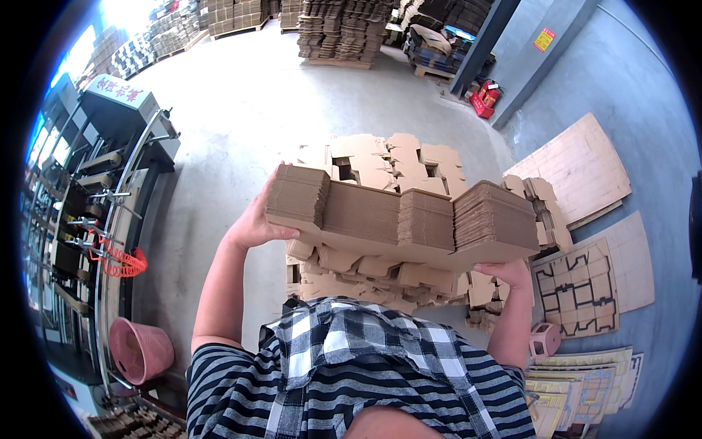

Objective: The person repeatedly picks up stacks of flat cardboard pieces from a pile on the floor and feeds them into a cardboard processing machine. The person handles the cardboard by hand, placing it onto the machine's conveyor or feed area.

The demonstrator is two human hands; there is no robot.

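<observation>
Seemingly at a carrying step, left hand and right hand hold opposite ends of the cardboard bundle, mid-frame over a cardboard pile; the next move likely needs level support.

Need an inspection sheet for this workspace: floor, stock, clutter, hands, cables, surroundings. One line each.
Surface: grey floor, partly covered by a cardboard pile.
Job's things: cardboard stack, held lengthwise across the body above the pile; whether they touch, cannot tell.
Clutter: pink basket beside the machine; pink stool at right.
Hands: left hand grips the stack's left end; right hand supports its right end from below.
Cables: orange coiled line on the machine; hose or wire, cannot tell.
Surroundings: flat boards along the right wall; red extinguisher near a dark post; stacked cardboard behind.
</observation>
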